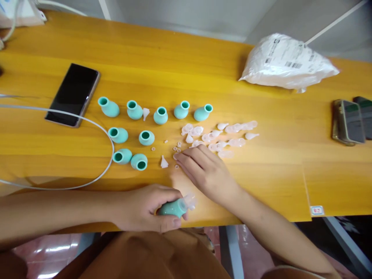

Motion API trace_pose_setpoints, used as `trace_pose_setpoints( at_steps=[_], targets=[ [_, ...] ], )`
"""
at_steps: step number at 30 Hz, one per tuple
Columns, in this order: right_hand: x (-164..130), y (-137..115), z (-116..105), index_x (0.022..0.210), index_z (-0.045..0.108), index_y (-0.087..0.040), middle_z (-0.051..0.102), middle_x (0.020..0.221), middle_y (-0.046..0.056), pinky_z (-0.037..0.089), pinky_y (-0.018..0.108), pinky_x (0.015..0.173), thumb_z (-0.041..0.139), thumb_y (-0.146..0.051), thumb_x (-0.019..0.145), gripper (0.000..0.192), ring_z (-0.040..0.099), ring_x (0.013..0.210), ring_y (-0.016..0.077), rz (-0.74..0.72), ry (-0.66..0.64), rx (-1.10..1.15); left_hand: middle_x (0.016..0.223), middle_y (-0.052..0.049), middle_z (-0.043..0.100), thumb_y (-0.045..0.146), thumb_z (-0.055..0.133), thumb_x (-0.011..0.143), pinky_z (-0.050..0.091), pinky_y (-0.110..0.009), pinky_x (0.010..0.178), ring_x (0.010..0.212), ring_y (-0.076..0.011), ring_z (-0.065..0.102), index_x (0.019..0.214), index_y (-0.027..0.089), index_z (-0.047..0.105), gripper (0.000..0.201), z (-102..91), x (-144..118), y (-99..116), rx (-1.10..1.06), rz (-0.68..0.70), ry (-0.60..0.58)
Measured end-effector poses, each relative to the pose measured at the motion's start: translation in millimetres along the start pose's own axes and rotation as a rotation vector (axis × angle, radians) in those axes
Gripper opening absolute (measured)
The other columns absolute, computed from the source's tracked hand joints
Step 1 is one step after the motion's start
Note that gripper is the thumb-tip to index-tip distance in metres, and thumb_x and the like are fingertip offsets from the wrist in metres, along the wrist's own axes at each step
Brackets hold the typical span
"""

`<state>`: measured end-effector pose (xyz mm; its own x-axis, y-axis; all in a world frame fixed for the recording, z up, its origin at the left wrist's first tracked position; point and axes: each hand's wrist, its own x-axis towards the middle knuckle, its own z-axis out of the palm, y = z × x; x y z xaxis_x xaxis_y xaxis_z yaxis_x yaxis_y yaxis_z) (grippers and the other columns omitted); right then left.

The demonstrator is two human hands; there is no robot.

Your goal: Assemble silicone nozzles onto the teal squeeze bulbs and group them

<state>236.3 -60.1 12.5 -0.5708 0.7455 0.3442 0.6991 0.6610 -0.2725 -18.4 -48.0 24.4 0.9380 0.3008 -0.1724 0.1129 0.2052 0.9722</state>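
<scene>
My left hand [154, 209] is wrapped round a teal squeeze bulb [171, 209] lying nearly level near the table's front edge. A clear plastic fitting [189, 202] sticks out of its neck, to the right. My right hand [207, 170] reaches over the table with fingers bent together, and its fingertips are on a small clear plastic piece [176, 156]. Several tiny clear rings [178, 144] lie close to those fingertips. Beside them is a white funnel-shaped nozzle [164, 162]. Clear plastic nozzles and cups [216, 146] are spread beyond my right hand.
Several teal bulbs [146, 137] with open necks stand or lean at left centre. Another white nozzle [145, 113] is among them. A black phone [74, 93], a looped white cable [99, 124], a white plastic package [287, 64] and another phone [348, 121] lie on the wooden table [162, 58].
</scene>
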Motion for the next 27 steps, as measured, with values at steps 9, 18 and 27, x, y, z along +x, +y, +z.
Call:
trace_pose_setpoints(
  at_steps=[9,18,27],
  targets=[
    [-5,-15,-30,0.099,0.066,-0.02,0.066,0.081,0.003,0.044,0.031,0.064,0.043,-0.058,0.121,0.05,0.059,0.071,0.0163,0.086,-0.032,0.682,0.102,-0.004,0.077,0.057,0.08,0.103,0.054,-0.025,0.078,0.09,-0.0183,0.07,0.115,0.018,0.08,0.041,-3.3,4,-5,-0.064,0.002,0.073],
    [-5,-21,-14,0.088,0.061,-0.02,0.068,0.076,-0.001,0.048,0.022,0.07,0.045,-0.052,0.123,0.05,0.061,0.07,0.0107,0.283,-0.239,1.326,0.104,-0.006,0.08,0.061,0.085,0.1,0.058,-0.028,0.091,0.099,-0.0212,0.075,0.111,0.02,0.087,0.042,-1.2,6,-3,-0.067,0.098,0.09],
    [-10,-16,-13,0.089,0.059,-0.021,0.055,0.075,-0.001,0.044,0.027,0.058,0.04,-0.052,0.123,0.049,0.05,0.063,0.0127,0.205,0.047,1.198,0.126,-0.011,0.081,0.032,0.073,0.112,0.059,-0.03,0.106,0.112,-0.0216,0.077,0.118,0.025,0.081,0.013,3.1,1,-3,0.458,0.422,0.013]
  ],
)
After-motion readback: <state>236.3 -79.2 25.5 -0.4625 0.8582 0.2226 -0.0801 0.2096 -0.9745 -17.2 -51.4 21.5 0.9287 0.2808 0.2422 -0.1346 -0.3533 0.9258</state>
